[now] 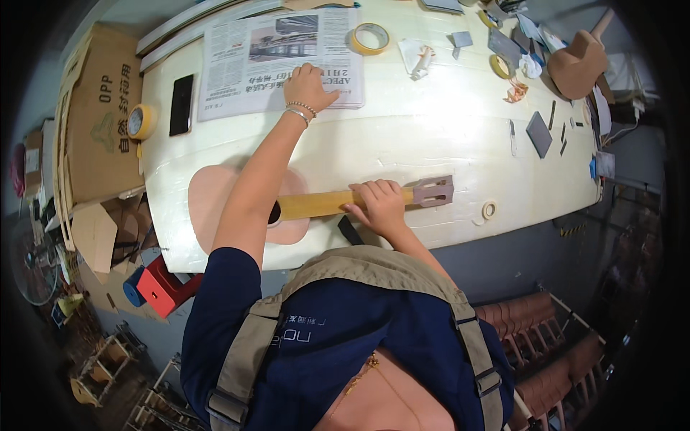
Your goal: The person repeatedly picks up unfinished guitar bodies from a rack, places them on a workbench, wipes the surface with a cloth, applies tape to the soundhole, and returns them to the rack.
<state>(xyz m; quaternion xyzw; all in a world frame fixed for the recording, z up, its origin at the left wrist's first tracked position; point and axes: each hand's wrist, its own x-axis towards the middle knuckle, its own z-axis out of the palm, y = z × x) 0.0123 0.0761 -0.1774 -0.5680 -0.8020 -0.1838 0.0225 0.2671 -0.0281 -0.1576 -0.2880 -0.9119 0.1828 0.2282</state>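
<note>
An unfinished small guitar (208, 194) of pale wood lies on its back along the near side of the table, its body to the left and its slotted headstock (435, 192) to the right. Yellow tape (309, 206) covers the fretboard. My right hand (379, 207) is wrapped over the neck near the headstock. Stretched across the guitar's body, my left arm hides part of it and the soundhole. My left hand (309, 87) rests on a stack of newspaper (230, 79), fingers bent down on the sheet and thumb apart.
A phone (182, 105) and tape rolls (142, 121) (370, 39) lie around the newspaper. A small tape ring (489, 210) sits right of the headstock. Farther right are a grey abrasive block (539, 134), small tools, scraps and another guitar body (577, 66). Cardboard (100, 122) stands left.
</note>
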